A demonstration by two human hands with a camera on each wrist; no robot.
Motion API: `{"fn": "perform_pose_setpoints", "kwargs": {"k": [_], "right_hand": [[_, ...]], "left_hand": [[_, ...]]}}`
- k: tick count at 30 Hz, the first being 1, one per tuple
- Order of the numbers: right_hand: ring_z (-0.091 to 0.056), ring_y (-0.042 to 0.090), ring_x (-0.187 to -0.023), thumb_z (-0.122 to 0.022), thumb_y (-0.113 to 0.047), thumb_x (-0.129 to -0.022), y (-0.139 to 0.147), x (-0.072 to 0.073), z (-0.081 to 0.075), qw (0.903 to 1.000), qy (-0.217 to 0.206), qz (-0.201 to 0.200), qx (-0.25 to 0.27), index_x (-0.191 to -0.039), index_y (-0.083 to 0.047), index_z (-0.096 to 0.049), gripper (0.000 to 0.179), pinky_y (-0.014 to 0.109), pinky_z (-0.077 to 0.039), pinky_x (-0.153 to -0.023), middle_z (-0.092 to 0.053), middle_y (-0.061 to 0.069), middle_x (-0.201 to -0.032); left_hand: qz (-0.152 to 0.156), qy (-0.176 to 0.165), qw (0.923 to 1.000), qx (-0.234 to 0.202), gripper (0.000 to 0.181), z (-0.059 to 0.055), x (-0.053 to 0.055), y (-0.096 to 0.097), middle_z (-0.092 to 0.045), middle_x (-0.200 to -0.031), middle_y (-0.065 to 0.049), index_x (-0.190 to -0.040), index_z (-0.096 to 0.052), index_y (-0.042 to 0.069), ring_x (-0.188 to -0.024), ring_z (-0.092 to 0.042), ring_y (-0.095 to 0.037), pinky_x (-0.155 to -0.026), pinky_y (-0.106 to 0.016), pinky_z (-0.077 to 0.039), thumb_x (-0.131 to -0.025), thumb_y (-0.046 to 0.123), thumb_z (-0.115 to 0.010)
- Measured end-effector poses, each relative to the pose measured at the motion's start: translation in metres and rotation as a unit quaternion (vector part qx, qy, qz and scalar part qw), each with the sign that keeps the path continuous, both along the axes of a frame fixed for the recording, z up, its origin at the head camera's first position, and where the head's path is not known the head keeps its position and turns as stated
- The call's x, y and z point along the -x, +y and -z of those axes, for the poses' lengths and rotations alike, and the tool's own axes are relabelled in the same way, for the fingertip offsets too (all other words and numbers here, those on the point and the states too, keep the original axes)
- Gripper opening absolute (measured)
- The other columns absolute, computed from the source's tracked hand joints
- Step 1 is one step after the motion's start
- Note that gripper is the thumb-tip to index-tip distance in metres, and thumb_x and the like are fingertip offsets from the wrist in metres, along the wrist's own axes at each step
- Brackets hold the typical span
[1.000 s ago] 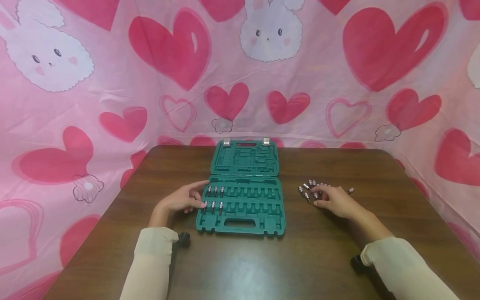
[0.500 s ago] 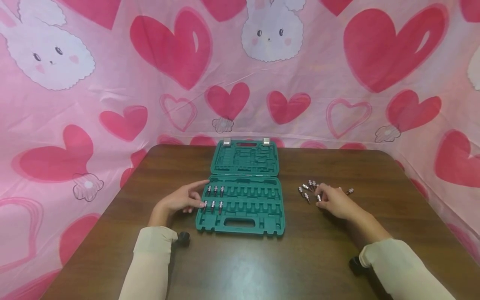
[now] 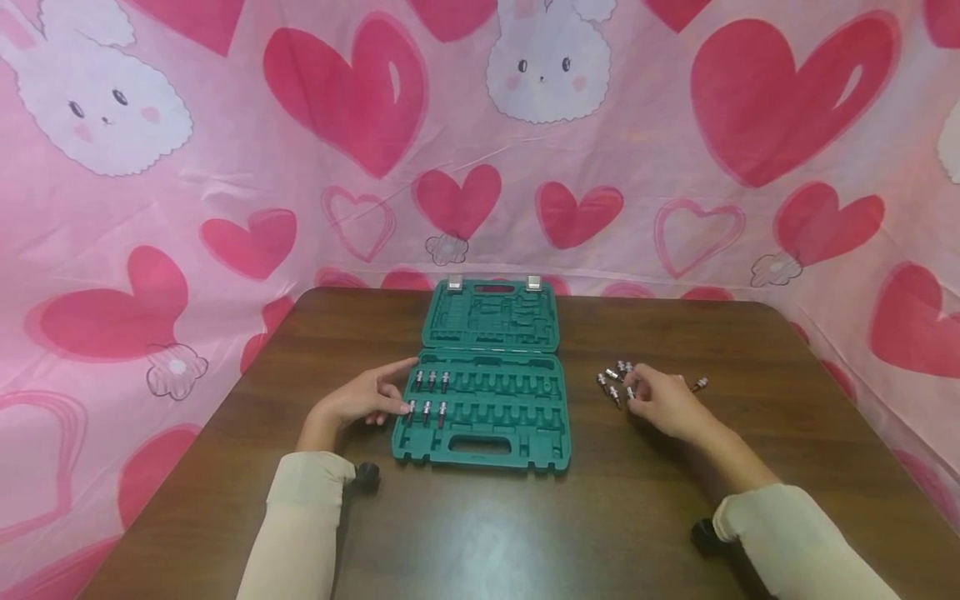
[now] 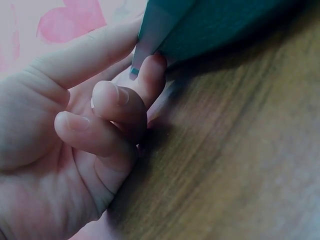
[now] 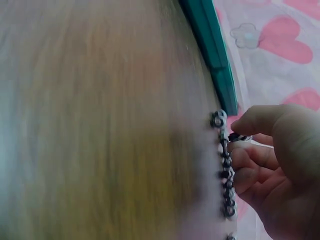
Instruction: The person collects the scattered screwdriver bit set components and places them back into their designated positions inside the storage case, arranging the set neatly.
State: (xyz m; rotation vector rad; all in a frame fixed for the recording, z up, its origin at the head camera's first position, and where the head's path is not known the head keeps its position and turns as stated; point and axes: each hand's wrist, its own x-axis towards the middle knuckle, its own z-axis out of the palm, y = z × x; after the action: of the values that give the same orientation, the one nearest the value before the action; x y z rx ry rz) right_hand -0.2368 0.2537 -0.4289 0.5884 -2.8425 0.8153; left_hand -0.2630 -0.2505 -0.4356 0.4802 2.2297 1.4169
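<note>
Left hand holds the green plastic case, right hand pinches a slim silver metal bit (slackening might drop it).

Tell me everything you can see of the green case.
The case looks like moulded plastic. It lies open on the table, its lid folded back on the far side, with two silvery latches at the lid's far edge. Both halves have an oblong handle opening; the lid is moulded with recesses, the base with two rows of slots. Six bits sit at the left end, three per row. The left hand touches its left edge, thumb at the near row's leftmost bit.
</note>
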Motion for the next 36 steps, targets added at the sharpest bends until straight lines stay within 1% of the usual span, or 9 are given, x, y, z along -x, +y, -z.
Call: {"fn": "perform_pose_setpoints", "kwargs": {"k": [3,8,13,16,20,25,29,32,36], "right_hand": [[-0.051,0.01,-0.059,-0.073,-0.002,-0.079,-0.007,-0.001,-0.001,0.9998,0.017,0.003,0.011,-0.097,-0.007,-0.061,0.022,0.035,-0.041,-0.062,-0.056,-0.007,-0.068],[-0.054,0.01,-0.061,-0.076,-0.003,-0.081,-0.019,-0.001,0.002,0.9991,0.03,0.01,0.028,-0.098,-0.007,-0.061,0.023,0.034,-0.044,-0.06,-0.059,-0.007,-0.069],[-0.055,0.011,-0.065,-0.076,-0.007,-0.082,-0.031,-0.001,0.003,0.9986,0.042,0.014,0.028,-0.1,-0.009,-0.062,0.023,0.039,-0.037,-0.069,-0.06,-0.009,-0.071],[-0.055,0.012,-0.065,-0.075,-0.008,-0.083,-0.04,-0.001,0.004,0.9985,0.039,0.014,0.036,-0.101,-0.009,-0.062,0.022,0.039,-0.039,-0.069,-0.062,-0.008,-0.073],[-0.057,0.013,-0.066,-0.075,-0.009,-0.085,-0.052,-0.002,0.003,0.9975,0.029,0.014,0.063,-0.104,-0.008,-0.063,0.023,0.035,-0.046,-0.062,-0.063,-0.004,-0.076],[-0.058,0.016,-0.07,-0.074,-0.009,-0.086,-0.066,-0.002,0.001,0.9957,0.018,0.014,0.089,-0.107,-0.007,-0.063,0.023,0.035,-0.048,-0.064,-0.064,-0.003,-0.078],[-0.058,0.016,-0.071,-0.074,-0.011,-0.087,-0.078,-0.001,-0.002,0.9952,0.009,0.01,0.097,-0.107,-0.009,-0.064,0.023,0.035,-0.049,-0.066,-0.064,-0.004,-0.08],[-0.059,0.015,-0.07,-0.075,-0.01,-0.086,-0.088,0.002,-0.004,0.9947,0.016,0.0,0.102,-0.106,-0.009,-0.065,0.023,0.035,-0.05,-0.065,-0.065,-0.004,-0.079],[-0.059,0.014,-0.068,-0.076,-0.01,-0.085,-0.101,0.005,-0.008,0.9937,0.015,-0.011,0.11,-0.105,-0.009,-0.065,0.023,0.035,-0.049,-0.063,-0.066,-0.004,-0.077]], "left_hand": [[0.001,0.001,1.0,-0.001,0.083,-0.001,0.0,0.0,-0.065,-0.08,-0.017,-0.155,-0.025,0.019,-0.05,-0.051,-0.018,-0.047,-0.024,-0.042,-0.088,0.016,-0.073],[-0.003,-0.002,1.0,0.001,0.083,0.0,0.0,0.0,-0.065,-0.079,-0.018,-0.155,-0.025,0.019,-0.05,-0.051,-0.018,-0.047,-0.024,-0.042,-0.088,0.015,-0.074],[-0.004,-0.002,1.0,-0.002,0.083,0.001,0.0,0.0,-0.064,-0.079,-0.02,-0.155,-0.025,0.019,-0.051,-0.051,-0.018,-0.047,-0.023,-0.042,-0.088,0.015,-0.073],[-0.004,-0.002,1.0,-0.003,0.083,0.0,0.0,0.0,-0.064,-0.078,-0.02,-0.155,-0.025,0.019,-0.05,-0.051,-0.018,-0.047,-0.023,-0.042,-0.088,0.016,-0.073],[-0.004,-0.001,1.0,-0.002,0.083,0.001,0.0,0.001,-0.064,-0.077,-0.017,-0.155,-0.026,0.019,-0.05,-0.051,-0.017,-0.047,-0.023,-0.042,-0.088,0.016,-0.074],[-0.007,-0.001,1.0,0.002,0.083,0.002,0.001,0.0,-0.064,-0.075,-0.016,-0.155,-0.027,0.021,-0.049,-0.051,-0.017,-0.047,-0.023,-0.042,-0.087,0.017,-0.074],[-0.009,-0.006,0.9999,0.005,0.083,0.001,0.0,0.0,-0.064,-0.074,-0.015,-0.155,-0.027,0.022,-0.05,-0.051,-0.017,-0.048,-0.023,-0.042,-0.087,0.018,-0.075],[-0.006,-0.007,1.0,0.002,0.083,0.001,-0.001,0.0,-0.064,-0.074,-0.016,-0.155,-0.026,0.021,-0.049,-0.051,-0.018,-0.048,-0.024,-0.042,-0.088,0.017,-0.074],[-0.009,-0.009,0.9999,0.003,0.083,0.0,-0.002,0.001,-0.064,-0.074,-0.016,-0.155,-0.027,0.022,-0.049,-0.05,-0.018,-0.048,-0.023,-0.042,-0.087,0.017,-0.074]]}}
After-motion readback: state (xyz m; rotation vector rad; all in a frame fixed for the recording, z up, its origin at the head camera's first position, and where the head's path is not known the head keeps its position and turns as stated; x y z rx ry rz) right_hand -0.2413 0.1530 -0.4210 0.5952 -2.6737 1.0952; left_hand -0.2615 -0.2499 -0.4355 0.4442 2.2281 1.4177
